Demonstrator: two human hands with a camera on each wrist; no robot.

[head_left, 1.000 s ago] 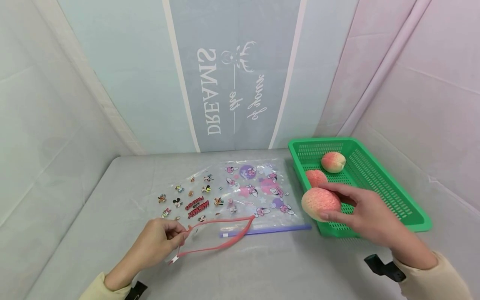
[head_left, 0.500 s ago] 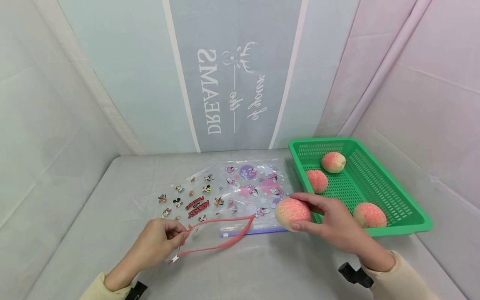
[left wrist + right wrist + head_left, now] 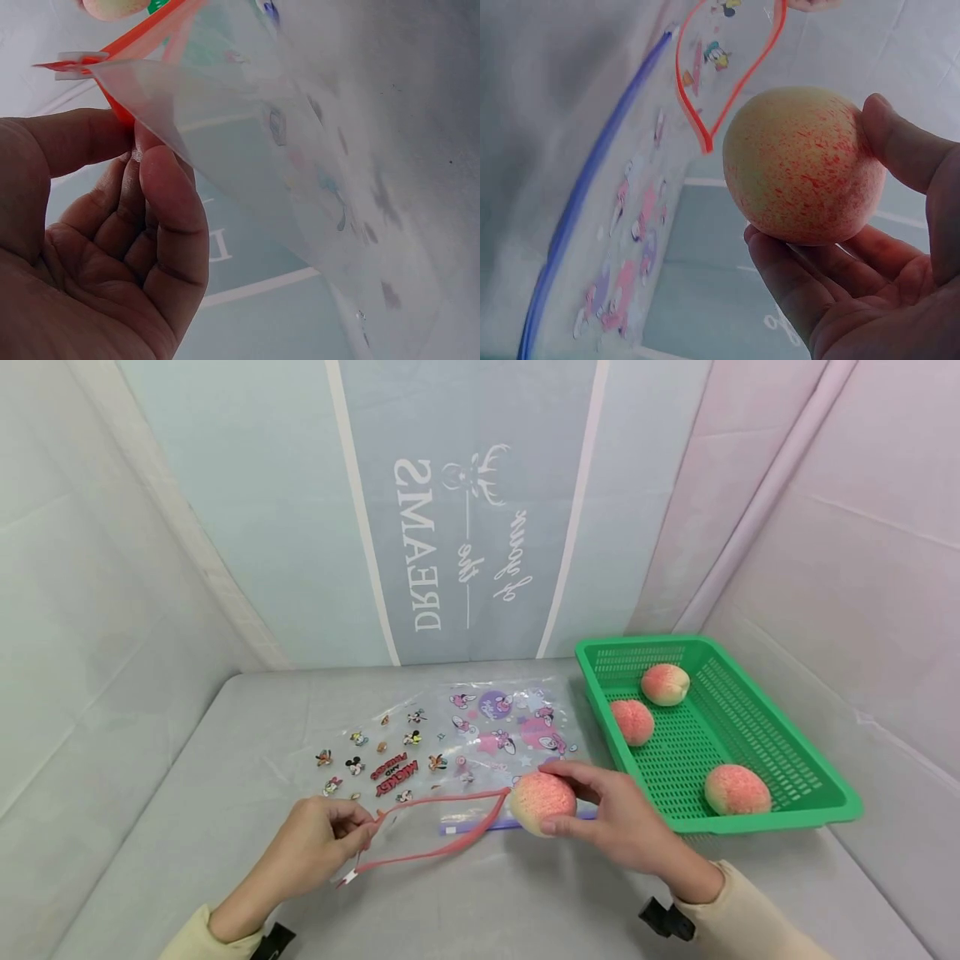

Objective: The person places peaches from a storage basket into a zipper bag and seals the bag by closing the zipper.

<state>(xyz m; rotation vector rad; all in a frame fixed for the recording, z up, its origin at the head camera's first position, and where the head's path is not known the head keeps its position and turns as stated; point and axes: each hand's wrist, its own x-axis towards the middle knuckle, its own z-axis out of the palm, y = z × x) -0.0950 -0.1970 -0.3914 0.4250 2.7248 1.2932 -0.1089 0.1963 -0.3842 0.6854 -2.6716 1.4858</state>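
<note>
While a pink-and-cream peach [image 3: 542, 802] is held over the purple zip [image 3: 467, 827] of a clear printed bag [image 3: 517, 739], the right hand [image 3: 618, 814] has its grip curled round it, parted only as far as the fruit's width. Just beside, toward the left edge of the table [image 3: 480, 910], a second clear bag [image 3: 393, 775] gapes at its red zip [image 3: 461, 844], which the left hand [image 3: 318, 839] pinches, that grip nearly closed. Both bags spread toward the far edge. By the far right corner, a green basket [image 3: 795, 731] carries three more peaches [image 3: 632, 723].
</note>
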